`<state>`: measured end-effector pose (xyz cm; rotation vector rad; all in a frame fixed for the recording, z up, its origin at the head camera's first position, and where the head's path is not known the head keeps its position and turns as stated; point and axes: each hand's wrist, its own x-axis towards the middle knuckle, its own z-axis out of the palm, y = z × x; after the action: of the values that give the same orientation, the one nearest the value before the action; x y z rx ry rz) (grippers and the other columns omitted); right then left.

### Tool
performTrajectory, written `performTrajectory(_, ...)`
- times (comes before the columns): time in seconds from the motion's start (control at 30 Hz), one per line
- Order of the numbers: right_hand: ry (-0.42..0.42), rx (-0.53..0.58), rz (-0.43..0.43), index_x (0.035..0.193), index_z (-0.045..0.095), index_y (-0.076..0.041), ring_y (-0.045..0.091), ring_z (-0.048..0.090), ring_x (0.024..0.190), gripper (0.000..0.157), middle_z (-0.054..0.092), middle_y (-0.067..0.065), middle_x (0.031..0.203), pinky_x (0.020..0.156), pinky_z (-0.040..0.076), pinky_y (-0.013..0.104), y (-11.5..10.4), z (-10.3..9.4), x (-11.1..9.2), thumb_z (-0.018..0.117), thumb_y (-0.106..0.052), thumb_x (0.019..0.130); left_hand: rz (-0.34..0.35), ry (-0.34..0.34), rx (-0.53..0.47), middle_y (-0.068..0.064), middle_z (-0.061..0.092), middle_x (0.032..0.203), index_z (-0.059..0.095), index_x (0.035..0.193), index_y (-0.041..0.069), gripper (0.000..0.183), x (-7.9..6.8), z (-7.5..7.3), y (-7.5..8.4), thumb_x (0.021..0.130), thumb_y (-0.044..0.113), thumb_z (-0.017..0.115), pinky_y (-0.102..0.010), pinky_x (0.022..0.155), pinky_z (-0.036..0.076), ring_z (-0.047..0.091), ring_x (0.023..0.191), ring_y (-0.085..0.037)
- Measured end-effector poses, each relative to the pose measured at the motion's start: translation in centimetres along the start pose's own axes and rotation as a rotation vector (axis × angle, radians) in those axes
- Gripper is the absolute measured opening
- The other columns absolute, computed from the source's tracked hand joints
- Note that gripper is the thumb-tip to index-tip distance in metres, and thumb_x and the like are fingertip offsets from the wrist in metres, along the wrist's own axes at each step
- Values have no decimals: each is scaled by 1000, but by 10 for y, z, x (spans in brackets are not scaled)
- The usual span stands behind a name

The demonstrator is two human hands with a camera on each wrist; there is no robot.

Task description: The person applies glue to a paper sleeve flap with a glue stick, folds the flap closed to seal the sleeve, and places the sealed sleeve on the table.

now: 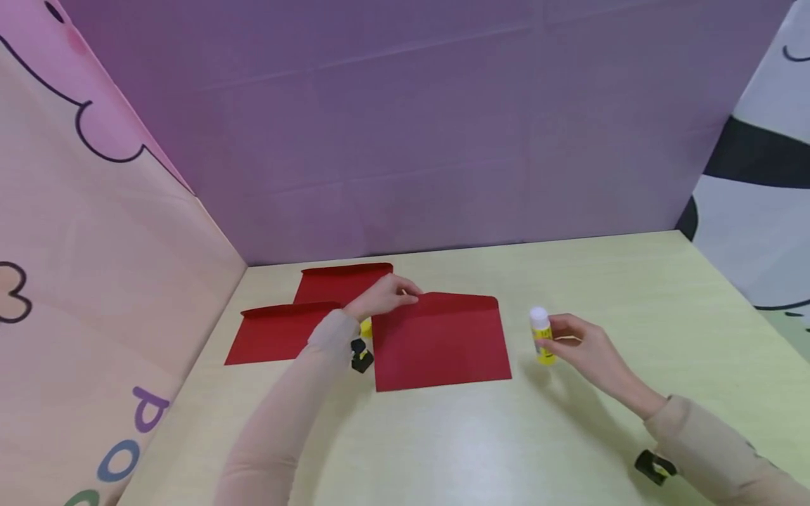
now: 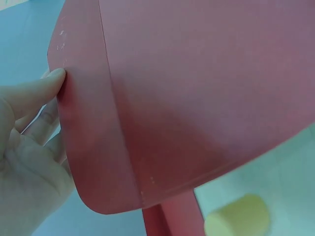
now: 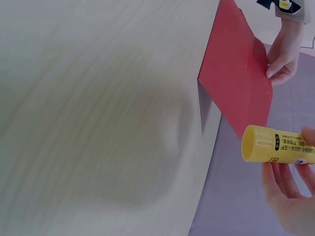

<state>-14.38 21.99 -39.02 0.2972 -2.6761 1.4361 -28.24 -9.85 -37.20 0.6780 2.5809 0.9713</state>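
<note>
A red envelope [image 1: 441, 344] is raised at a tilt over the middle of the table. My left hand [image 1: 387, 295] pinches the edge of its unfolded flap [image 2: 83, 113], with the thumb on the near face and the other fingers behind. Pale specks show on the flap in the left wrist view. To the right, apart from the envelope, my right hand [image 1: 582, 346] holds a yellow glue stick [image 1: 542, 337] upright between thumb and fingers. Its top is white. In the right wrist view the stick's yellow end [image 3: 258, 143] points toward the table.
Two more red envelopes, one nearer [image 1: 278, 334] and one farther back [image 1: 342, 282], lie on the left of the table [image 1: 443, 450]. A small yellow cylinder [image 2: 238, 219] sits beneath the left forearm. A purple backdrop [image 1: 392, 140] stands behind the table, with printed side panels.
</note>
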Motion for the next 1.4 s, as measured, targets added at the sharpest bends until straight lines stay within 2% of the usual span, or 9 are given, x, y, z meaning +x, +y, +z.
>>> performTrajectory(0.33, -12, 22, 15, 112, 53, 5, 26, 58, 88, 39, 59, 18, 102, 68, 49, 17, 1, 1, 2, 66, -13, 80, 28, -24, 73, -5, 65, 98, 67, 102, 5, 20, 17, 24, 9, 84, 7, 59, -22, 74, 46, 55, 89, -15)
performTrajectory(0.67, -31, 28, 33, 114, 51, 6, 29, 58, 90, 41, 57, 20, 105, 68, 49, 18, 1, 1, 2, 64, -14, 81, 45, -43, 131, -7, 65, 94, 67, 99, 3, 18, 22, 35, 9, 83, 6, 60, -21, 70, 46, 56, 85, -16)
performTrajectory(0.87, -28, 21, 28, 113, 52, 5, 29, 58, 89, 40, 58, 20, 104, 68, 49, 17, 1, 2, 3, 65, -14, 80, 11, -44, 156, -5, 65, 95, 68, 99, 5, 18, 21, 39, 7, 83, 8, 60, -19, 70, 46, 55, 85, -15)
performTrajectory(1.13, -23, 20, 11, 111, 53, 6, 29, 58, 88, 38, 59, 19, 102, 69, 48, 17, 1, 5, 5, 65, -13, 80, 2, -35, 126, -6, 62, 94, 65, 104, 2, 21, 19, 42, 6, 84, 7, 59, -20, 67, 47, 55, 79, -15)
performTrajectory(1.27, -24, 24, 8, 110, 54, 6, 27, 58, 87, 37, 59, 20, 101, 69, 49, 17, 0, 5, 7, 65, -12, 80, 30, -7, 203, -5, 62, 94, 63, 107, 4, 23, 13, 40, 9, 85, 10, 58, -20, 69, 46, 54, 80, -14)
performTrajectory(1.4, -25, 22, -6, 108, 55, 6, 18, 58, 84, 35, 59, 18, 100, 69, 49, 17, 0, 5, 7, 66, -12, 79, 57, 3, 289, -4, 63, 96, 63, 107, 5, 24, 1, 35, 17, 85, 12, 60, -19, 69, 47, 55, 83, -14)
